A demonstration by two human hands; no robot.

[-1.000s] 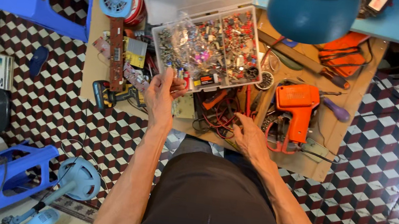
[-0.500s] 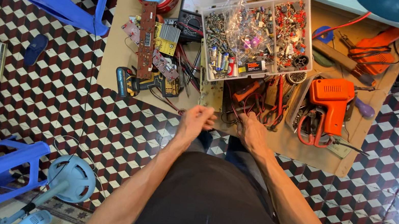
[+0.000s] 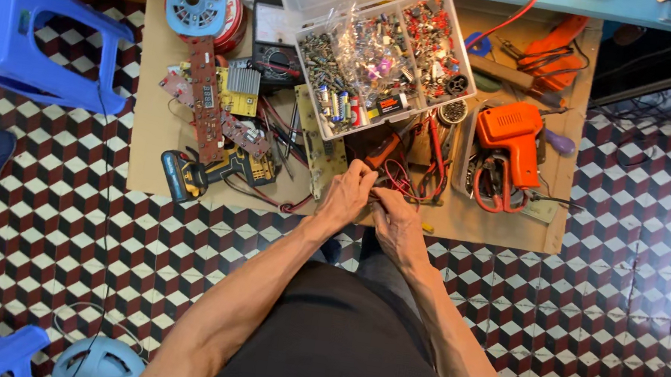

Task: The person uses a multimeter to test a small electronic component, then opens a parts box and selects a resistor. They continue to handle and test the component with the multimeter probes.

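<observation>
Red wires (image 3: 402, 182) lie tangled at the near edge of the cardboard-covered surface (image 3: 153, 147), where the left hand (image 3: 346, 199) and right hand (image 3: 396, 227) meet, fingers pinched narrowly on something too small to tell. Beyond sits a clear compartment box (image 3: 387, 57); farther right, an orange soldering gun (image 3: 511, 142).

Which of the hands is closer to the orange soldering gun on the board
The right. The right hand sits below and to the left of the orange soldering gun, while the left hand lies farther left, beyond the right hand and the tangle of red wires.
</observation>
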